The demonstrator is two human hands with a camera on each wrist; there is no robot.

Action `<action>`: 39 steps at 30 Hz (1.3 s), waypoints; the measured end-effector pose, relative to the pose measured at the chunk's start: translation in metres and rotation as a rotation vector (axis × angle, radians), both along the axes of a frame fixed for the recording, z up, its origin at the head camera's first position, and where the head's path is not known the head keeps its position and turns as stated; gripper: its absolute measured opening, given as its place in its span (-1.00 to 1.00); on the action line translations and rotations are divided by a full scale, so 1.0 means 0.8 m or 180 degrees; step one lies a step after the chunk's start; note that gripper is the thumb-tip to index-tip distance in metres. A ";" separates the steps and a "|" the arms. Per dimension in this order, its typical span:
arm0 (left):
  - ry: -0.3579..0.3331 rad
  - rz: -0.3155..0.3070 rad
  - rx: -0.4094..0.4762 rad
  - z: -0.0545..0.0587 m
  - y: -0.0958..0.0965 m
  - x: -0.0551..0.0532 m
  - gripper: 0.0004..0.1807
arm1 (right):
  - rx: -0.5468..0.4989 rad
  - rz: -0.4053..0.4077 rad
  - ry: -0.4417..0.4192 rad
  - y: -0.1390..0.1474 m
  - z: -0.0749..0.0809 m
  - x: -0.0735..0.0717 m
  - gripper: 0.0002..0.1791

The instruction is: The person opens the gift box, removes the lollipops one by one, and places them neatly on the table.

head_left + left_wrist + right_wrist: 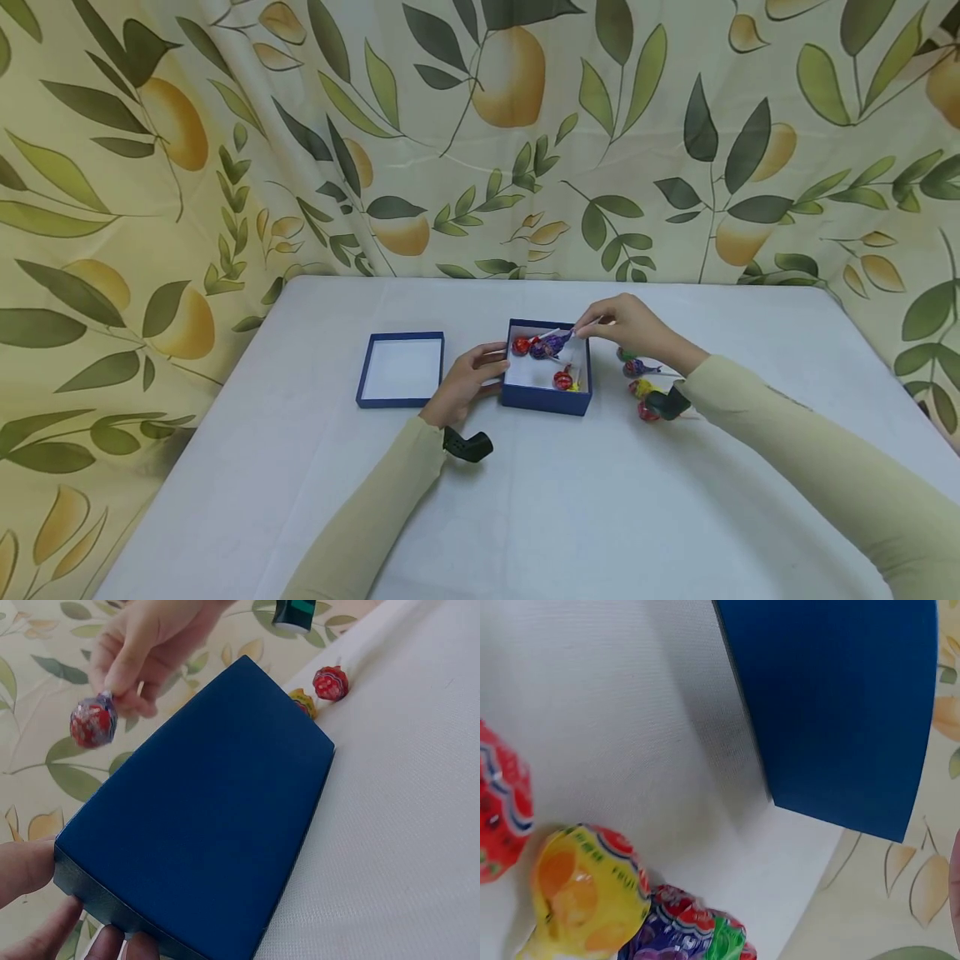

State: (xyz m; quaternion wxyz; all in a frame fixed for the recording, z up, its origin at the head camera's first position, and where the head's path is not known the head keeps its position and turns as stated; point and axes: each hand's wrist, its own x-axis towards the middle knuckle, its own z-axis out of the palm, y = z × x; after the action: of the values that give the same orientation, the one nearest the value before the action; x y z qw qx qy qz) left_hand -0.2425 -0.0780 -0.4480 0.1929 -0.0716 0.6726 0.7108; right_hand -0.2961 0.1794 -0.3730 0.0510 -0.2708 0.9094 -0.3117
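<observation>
A dark blue box (546,400) with a white inside stands on the table. My left hand (465,382) rests its fingers against the box's left wall; fingertips (26,866) touch that side in the left wrist view. Over the box's back right corner, my right hand (626,327) pinches the stick of a purple-wrapped lollipop (553,343). Its round head (94,721) hangs above the rim level in the left wrist view. Inside the box lie a red lollipop (521,346) at the back left and another red lollipop (562,380) near the front.
Right of the box lie several lollipops: a yellow one (591,892), a purple one (679,930) and a red one (501,802). A shallow blue-rimmed lid (393,403) lies left of the box. Behind the white table (562,500) hangs a fruit-patterned curtain (510,208).
</observation>
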 end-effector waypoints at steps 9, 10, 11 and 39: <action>-0.0028 0.0032 -0.0024 0.001 0.001 0.001 -0.53 | -0.0068 -0.0263 0.0108 0.019 0.010 0.009 -0.88; -0.0017 0.0026 -0.0023 0.001 0.001 0.001 -0.53 | -0.0060 -0.0311 0.0110 0.022 0.011 0.010 -0.88; -0.0018 0.0023 -0.0018 0.001 0.001 0.001 -0.53 | -0.0056 -0.0353 0.0104 0.026 0.013 0.012 -0.87; 0.0003 -0.0027 0.0030 0.005 0.001 0.004 -0.52 | 0.0114 -0.1178 -0.0089 0.131 -0.016 0.113 -0.66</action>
State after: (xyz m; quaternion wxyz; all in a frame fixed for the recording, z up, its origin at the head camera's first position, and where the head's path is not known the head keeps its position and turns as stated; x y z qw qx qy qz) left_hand -0.2396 -0.0776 -0.4439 0.1959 -0.0674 0.6696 0.7132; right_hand -0.2056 0.2844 -0.3855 0.0101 -0.0935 0.9482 -0.3033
